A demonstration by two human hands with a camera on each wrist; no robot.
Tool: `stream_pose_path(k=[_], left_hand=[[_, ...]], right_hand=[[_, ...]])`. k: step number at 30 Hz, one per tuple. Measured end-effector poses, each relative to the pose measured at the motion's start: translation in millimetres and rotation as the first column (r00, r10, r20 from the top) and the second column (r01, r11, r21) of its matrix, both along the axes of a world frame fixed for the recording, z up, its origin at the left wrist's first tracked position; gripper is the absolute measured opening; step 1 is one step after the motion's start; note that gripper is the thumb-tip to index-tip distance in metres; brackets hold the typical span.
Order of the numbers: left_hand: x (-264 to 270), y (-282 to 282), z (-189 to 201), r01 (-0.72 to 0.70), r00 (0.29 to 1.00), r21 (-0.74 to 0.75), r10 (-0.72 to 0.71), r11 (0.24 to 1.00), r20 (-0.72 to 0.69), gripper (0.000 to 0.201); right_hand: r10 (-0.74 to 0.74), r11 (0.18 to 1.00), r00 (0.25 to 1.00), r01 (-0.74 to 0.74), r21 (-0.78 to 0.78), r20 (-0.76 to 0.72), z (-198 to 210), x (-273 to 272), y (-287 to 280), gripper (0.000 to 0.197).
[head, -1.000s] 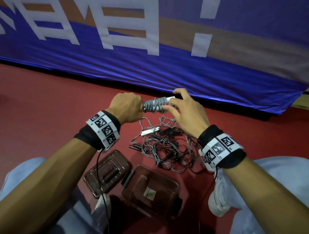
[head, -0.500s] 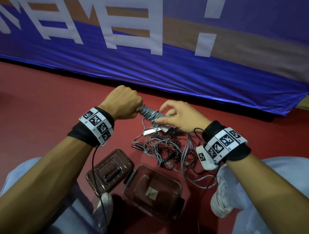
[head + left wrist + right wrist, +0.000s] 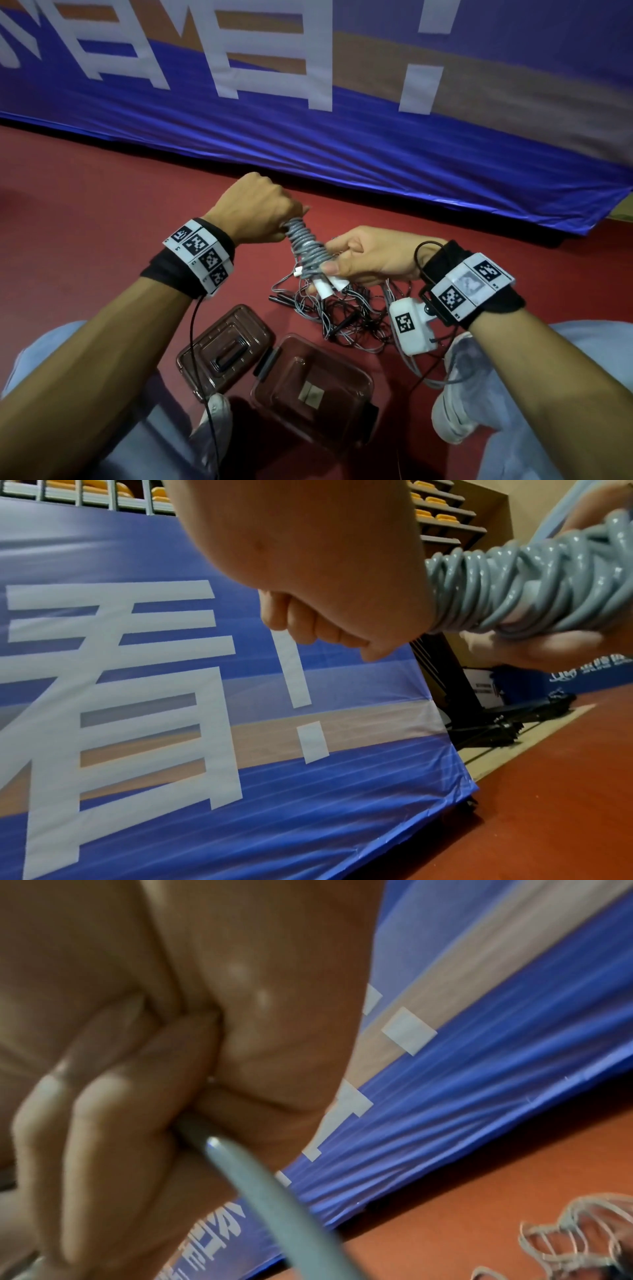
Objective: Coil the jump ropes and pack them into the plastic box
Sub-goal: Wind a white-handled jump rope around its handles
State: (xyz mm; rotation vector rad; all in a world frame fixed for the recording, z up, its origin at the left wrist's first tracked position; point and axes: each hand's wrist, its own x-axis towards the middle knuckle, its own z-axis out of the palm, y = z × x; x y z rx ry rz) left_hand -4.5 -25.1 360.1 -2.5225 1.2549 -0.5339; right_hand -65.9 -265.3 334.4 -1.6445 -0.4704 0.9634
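Head view, grey jump rope (image 3: 306, 247) tightly coiled around white handles; glossy cord

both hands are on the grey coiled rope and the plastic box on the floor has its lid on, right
Not quite. Both hands, left and right, do hold the grey coiled rope, but the plastic box is open; its lid lies beside it, in the head view.

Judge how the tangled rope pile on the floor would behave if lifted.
The rope pile is thin, limp cord in crossing loops, so it would likely sag and come up snagged together. Its black handles would probably dangle. It looks light.
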Motion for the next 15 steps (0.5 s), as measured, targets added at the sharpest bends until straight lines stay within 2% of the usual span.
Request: stream_pose_path(k=[4,7,9,12,15], left_hand=[[-4,1,3,-0.064,0.998,-0.217,0.065,0.974,-0.001,0.044],[-6,1,2,-0.141,0.99,-0.327,0.129,0.934,-0.058,0.048],[-8,0,1,-0.209,0.978,-0.399,0.181,0.893,-0.107,0.05],[-12,-4,1,-0.365,0.928,-0.436,0.287,0.823,-0.236,0.047],[-12,-8,3,-0.551,0.825,-0.361,0.427,0.753,-0.37,0.025]], right_hand=[[-0.003,0.977,0.996,0.023,0.213,-0.093,0,0,2,0.064],[-0.008,0.961,0.993,0.041,0.275,-0.121,-4,2,5,0.084],[-0.06,0.943,0.983,0.113,0.313,-0.174,-3,2,5,0.086],[-0.16,0.892,0.947,0.259,0.369,-0.278,4,3,8,0.077],[-0.217,0.823,0.899,0.379,0.423,-0.381,3,5,15,0.082]])
